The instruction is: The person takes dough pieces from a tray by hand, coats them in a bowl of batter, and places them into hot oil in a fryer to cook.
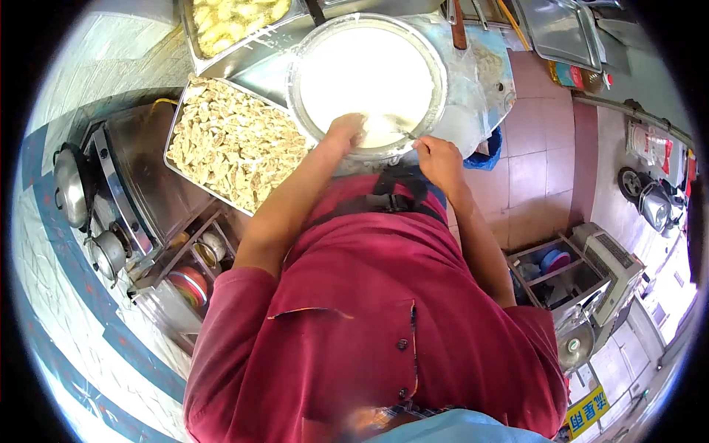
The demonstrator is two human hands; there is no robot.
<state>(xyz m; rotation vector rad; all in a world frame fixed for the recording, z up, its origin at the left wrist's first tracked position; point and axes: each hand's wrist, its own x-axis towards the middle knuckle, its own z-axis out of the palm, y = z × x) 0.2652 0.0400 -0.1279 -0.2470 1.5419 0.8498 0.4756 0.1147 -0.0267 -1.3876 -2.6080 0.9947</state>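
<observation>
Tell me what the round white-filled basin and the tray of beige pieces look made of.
Basin: perhaps metal or plastic; its greyish, fairly glossy rim leaves that open. Tray: probably metal with a smooth silvery finish, judging by its thin, bright edge.

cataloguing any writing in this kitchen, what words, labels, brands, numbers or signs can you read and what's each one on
"流星雨": blue characters on the yellow rectangular sign, lower right.
Too blurred to read: print on the white-and-red plastic package at the right wall.
Too small to read: any print on the red, yellow and teal label, upper right.
No other text is legible.
</observation>
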